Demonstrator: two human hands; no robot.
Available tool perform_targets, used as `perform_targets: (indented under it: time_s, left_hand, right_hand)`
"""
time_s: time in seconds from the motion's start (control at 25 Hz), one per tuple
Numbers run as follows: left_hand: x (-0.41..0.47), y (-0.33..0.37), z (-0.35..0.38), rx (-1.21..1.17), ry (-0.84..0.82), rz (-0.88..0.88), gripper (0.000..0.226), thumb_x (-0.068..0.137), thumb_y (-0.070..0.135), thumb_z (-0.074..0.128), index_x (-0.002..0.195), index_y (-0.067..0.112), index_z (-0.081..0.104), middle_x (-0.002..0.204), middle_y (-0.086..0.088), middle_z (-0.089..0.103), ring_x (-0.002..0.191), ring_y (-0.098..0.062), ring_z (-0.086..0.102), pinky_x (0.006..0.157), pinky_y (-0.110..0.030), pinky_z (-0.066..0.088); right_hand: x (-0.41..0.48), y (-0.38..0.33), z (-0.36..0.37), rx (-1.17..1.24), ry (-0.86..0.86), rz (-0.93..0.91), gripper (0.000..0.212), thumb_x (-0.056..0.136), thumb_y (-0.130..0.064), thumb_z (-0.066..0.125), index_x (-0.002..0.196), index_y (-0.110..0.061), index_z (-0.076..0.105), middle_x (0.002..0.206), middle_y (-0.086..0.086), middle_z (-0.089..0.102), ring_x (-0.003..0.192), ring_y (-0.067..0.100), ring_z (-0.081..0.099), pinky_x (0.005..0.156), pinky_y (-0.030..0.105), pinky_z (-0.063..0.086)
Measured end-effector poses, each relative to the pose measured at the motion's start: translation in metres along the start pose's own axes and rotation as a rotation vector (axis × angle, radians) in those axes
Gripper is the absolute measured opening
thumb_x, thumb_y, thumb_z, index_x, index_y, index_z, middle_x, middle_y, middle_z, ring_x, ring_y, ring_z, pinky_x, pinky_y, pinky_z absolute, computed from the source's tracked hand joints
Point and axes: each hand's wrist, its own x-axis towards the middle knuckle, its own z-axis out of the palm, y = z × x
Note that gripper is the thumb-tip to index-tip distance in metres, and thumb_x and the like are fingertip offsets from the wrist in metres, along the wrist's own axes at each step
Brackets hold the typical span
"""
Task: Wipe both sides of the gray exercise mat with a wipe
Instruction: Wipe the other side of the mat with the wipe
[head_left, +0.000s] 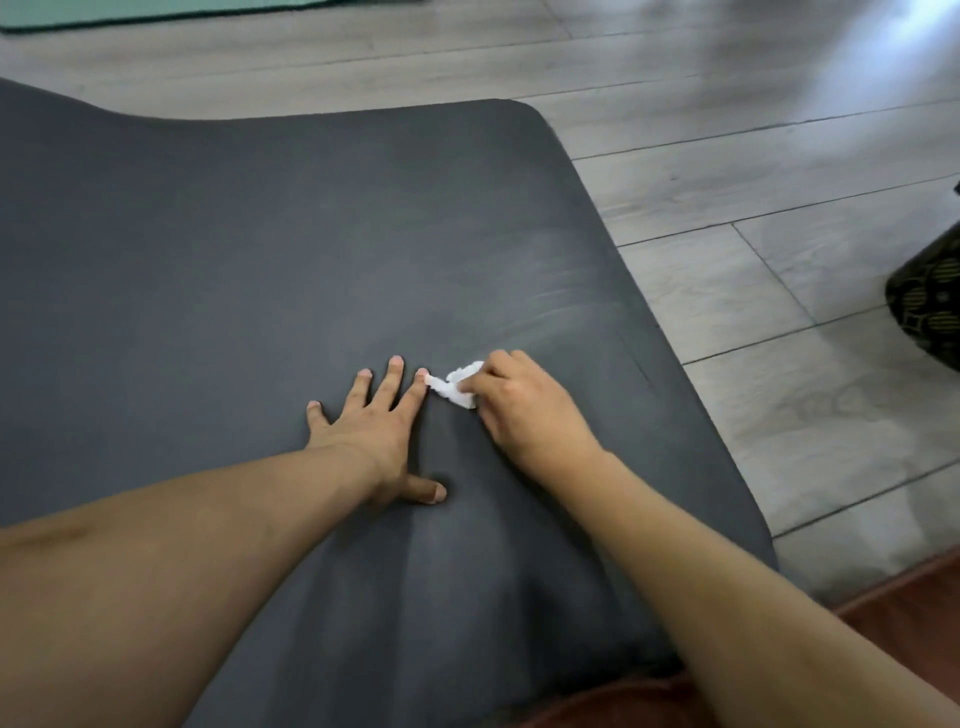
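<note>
Crumpled wipe (457, 388) in right fingers (500, 365)

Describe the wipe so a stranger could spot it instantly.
Start at the big dark gray exercise mat on the floor. Near its middle the right hand grips the wipe, beside the flat left hand. It is the only white, crumpled thing there.

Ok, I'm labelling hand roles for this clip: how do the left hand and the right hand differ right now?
The left hand lies flat with fingers spread; the right hand has its fingers curled. The left hand holds nothing; the right hand grips a crumpled white wipe. Both rest on the gray exercise mat, close together.
</note>
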Motion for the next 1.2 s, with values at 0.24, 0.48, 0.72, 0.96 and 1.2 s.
perform_targets:
  time_s: [0.24,0.48,0.72,0.96,1.2]
  left_hand:
    - [0.002,0.004,-0.003,0.016,-0.025,-0.019,0.136,0.071,0.075,0.074,0.155,0.039,-0.026,0.162,0.010,-0.035,0.155,-0.025,-0.020,0.119,-0.070,0.011]
    - [0.002,0.005,-0.005,0.049,-0.047,-0.042,0.136,0.070,0.076,0.073,0.155,0.039,-0.027,0.162,0.010,-0.036,0.155,-0.025,-0.020,0.119,-0.069,0.014]
    - [0.000,0.007,-0.006,0.085,-0.065,-0.056,0.137,0.070,0.078,0.071,0.153,0.039,-0.030,0.162,0.009,-0.037,0.155,-0.026,-0.019,0.118,-0.069,0.016]
    - [-0.002,0.010,-0.009,0.087,-0.075,-0.065,0.136,0.071,0.077,0.072,0.155,0.038,-0.028,0.162,0.008,-0.036,0.155,-0.026,-0.018,0.117,-0.070,0.017]
    - [-0.002,0.009,-0.008,0.101,-0.072,-0.069,0.136,0.071,0.079,0.070,0.154,0.038,-0.029,0.162,0.009,-0.036,0.156,-0.026,-0.018,0.117,-0.070,0.017]
  right_hand:
    - [-0.007,0.063,-0.029,-0.124,0.234,0.751,0.025,0.086,-0.003,0.056,0.103,-0.010,0.072,0.100,0.013,0.058,0.092,0.035,0.052,0.077,0.039,0.049]
    - [-0.012,-0.035,-0.001,0.093,-0.032,-0.050,0.023,0.078,-0.007,0.065,0.096,-0.019,0.073,0.087,0.006,0.060,0.078,0.027,0.053,0.069,0.038,0.051]
    - [-0.017,0.093,-0.051,-0.195,0.065,0.709,0.030,0.093,-0.007,0.047,0.113,-0.011,0.068,0.105,0.012,0.057,0.101,0.032,0.050,0.079,0.037,0.042]
    - [-0.029,-0.021,-0.023,0.012,-0.101,0.222,0.017,0.080,-0.002,0.063,0.091,-0.011,0.072,0.086,0.012,0.058,0.081,0.035,0.054,0.066,0.039,0.050]
    - [-0.022,0.075,-0.061,-0.224,-0.022,0.747,0.025,0.092,-0.007,0.048,0.112,-0.008,0.064,0.112,0.016,0.055,0.106,0.036,0.050,0.082,0.038,0.041]
